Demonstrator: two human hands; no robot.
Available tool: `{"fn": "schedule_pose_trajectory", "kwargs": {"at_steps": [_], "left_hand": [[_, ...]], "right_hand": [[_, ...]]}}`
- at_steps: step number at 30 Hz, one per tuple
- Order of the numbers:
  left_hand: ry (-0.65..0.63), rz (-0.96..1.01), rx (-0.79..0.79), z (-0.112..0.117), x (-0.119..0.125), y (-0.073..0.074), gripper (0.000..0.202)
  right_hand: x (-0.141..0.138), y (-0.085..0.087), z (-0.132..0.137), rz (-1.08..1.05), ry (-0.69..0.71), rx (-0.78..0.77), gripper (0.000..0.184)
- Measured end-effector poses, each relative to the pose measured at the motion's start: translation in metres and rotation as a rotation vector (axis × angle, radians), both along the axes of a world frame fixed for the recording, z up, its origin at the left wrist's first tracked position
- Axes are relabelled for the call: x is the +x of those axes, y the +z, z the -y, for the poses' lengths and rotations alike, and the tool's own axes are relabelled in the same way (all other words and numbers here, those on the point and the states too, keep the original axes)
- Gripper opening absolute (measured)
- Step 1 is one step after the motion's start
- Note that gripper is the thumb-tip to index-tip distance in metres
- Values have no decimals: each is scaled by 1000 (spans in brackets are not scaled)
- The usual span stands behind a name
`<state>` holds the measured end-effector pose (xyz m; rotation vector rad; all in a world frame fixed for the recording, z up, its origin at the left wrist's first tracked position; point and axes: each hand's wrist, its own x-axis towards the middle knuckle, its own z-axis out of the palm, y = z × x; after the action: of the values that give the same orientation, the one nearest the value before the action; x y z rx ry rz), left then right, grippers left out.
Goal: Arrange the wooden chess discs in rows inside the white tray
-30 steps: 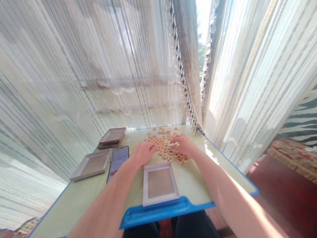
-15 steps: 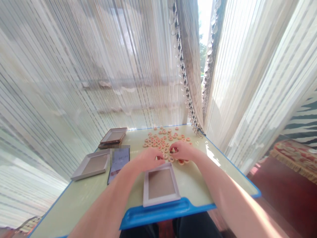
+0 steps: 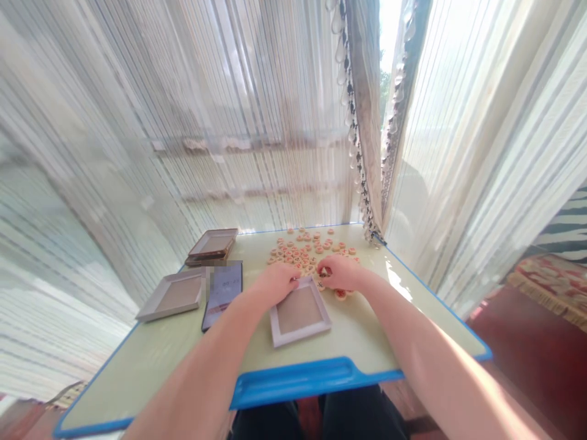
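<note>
My left hand [image 3: 276,282] rests curled at the far left corner of a small grey box tray [image 3: 299,314], fingers closed on something I cannot make out. My right hand [image 3: 340,273] sits at the tray's far right corner, fingers pinched round a round wooden game piece. Several round wooden game pieces [image 3: 308,250] with red and dark marks lie scattered on the pale green table [image 3: 137,360] just beyond both hands. One piece [image 3: 340,294] lies under my right wrist.
A phone [image 3: 222,293] lies left of the tray. Another grey tray [image 3: 172,296] sits further left, and a brown box [image 3: 213,245] at the far left corner. The table has a blue rim [image 3: 298,379]. Sheer curtains hang close around the table.
Both hands have drawn back from the pile of pieces toward the near tray's far edge. The camera view has lifted and shifted slightly.
</note>
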<state>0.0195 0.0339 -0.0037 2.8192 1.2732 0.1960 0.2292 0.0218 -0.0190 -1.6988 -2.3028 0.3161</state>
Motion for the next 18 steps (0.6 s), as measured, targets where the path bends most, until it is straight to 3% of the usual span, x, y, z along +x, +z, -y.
{"fn": "schedule_pose_trajectory", "kwargs": {"at_steps": [3, 7, 12, 18], "left_hand": [[-6, 1, 79, 0, 4, -5, 19], [1, 18, 118, 3, 9, -10, 17], [27, 49, 88, 3, 9, -11, 18], [-62, 98, -39, 1, 1, -4, 19]], "right_hand": [[0, -1, -1, 6, -59, -21, 25], [1, 4, 1, -22, -141, 62, 24], [-11, 13, 16, -146, 26, 148, 24], [-28, 6, 26, 38, 116, 79, 22]]}}
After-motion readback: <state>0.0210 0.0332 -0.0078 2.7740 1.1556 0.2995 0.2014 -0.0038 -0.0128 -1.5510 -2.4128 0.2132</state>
